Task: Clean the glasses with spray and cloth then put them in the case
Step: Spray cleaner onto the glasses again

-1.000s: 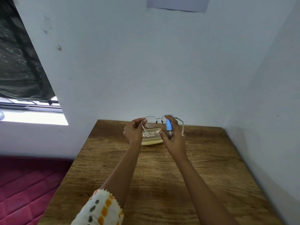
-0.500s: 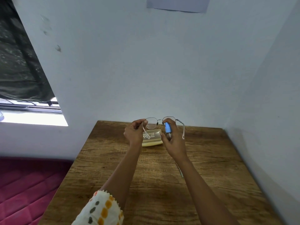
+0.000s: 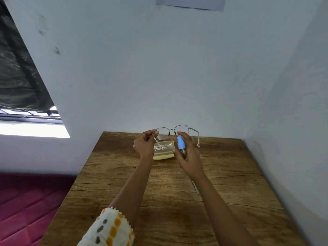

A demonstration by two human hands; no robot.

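Glasses [image 3: 171, 129], pinched at one end by the left hand [image 3: 144, 146], stretch sideways just past the spray [image 3: 181, 143], which the right hand [image 3: 190, 155] grips with a finger on top.

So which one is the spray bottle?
Find the wooden table set in the wall corner. Over its far end the right hand grips the spray bottle, just below the glasses that the left hand holds. Its bright blue top sets it apart from the yellowish case on the table to its left.

Likely bedroom, wooden table [image 3: 230, 174], magenta mattress [image 3: 26, 210]
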